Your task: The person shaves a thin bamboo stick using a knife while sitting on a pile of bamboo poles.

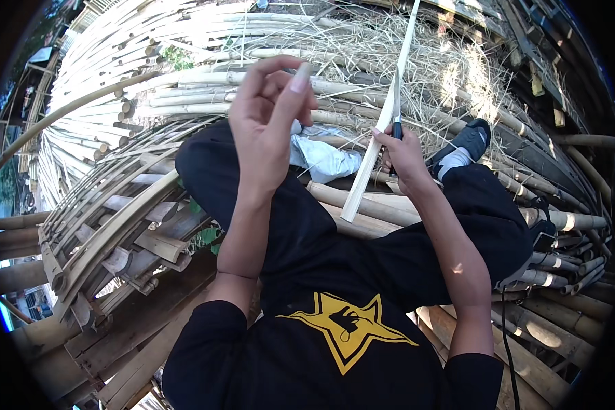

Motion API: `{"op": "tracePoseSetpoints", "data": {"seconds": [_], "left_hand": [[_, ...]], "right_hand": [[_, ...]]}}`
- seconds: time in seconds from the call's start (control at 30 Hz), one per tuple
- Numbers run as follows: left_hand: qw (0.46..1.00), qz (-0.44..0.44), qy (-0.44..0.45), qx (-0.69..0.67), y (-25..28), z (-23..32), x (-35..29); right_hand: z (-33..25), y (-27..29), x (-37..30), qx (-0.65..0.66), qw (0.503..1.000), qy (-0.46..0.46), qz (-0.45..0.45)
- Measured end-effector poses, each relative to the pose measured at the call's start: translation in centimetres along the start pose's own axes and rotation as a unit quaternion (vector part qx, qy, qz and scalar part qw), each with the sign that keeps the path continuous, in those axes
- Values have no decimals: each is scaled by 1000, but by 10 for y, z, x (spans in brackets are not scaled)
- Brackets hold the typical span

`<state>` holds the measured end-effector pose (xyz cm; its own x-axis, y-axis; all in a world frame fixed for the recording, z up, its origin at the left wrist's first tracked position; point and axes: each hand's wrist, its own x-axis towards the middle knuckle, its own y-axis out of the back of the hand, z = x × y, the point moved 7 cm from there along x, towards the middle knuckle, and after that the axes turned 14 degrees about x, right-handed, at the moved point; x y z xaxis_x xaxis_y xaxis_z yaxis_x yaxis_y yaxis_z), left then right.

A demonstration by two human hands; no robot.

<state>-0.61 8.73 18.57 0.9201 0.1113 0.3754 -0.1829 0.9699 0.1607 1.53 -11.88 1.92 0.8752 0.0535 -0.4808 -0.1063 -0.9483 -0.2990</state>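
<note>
My right hand (404,156) is closed round the black handle of a knife (397,128), whose narrow blade points away from me. A long, pale bamboo strip (367,179) runs beside the knife, its near end over my lap. My right thumb rests against that strip. Raised above my left knee, my left hand (270,113) has loosely curled fingers, with the thumb apart from them. Nothing shows in it, and it is away from the strip. Just beyond my lap lies a crumpled white plastic bag (326,158).
Bamboo poles (362,208) lie under and around me. Thin shavings (451,75) cover the ground ahead. At left stand split bamboo pieces (126,222) and a curved pole (68,109). A shoe (470,142) is at the right; a black cord (507,342) hangs nearby.
</note>
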Motion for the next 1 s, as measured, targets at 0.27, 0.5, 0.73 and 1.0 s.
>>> {"op": "tracePoseSetpoints", "data": {"seconds": [0.27, 0.5, 0.73, 1.0], "left_hand": [[809, -339, 424, -223, -118, -134, -101], [760, -275, 519, -277, -120, -174, -127], [739, -263, 538, -310, -130, -180, -126], [757, -276, 531, -262, -129, -184, -126]], "right_hand": [[3, 10, 14, -111, 993, 16, -24], [-35, 29, 12, -393, 900, 184, 43], [-5, 17, 13, -622, 773, 121, -23], [22, 27, 38, -663, 747, 56, -3]]}}
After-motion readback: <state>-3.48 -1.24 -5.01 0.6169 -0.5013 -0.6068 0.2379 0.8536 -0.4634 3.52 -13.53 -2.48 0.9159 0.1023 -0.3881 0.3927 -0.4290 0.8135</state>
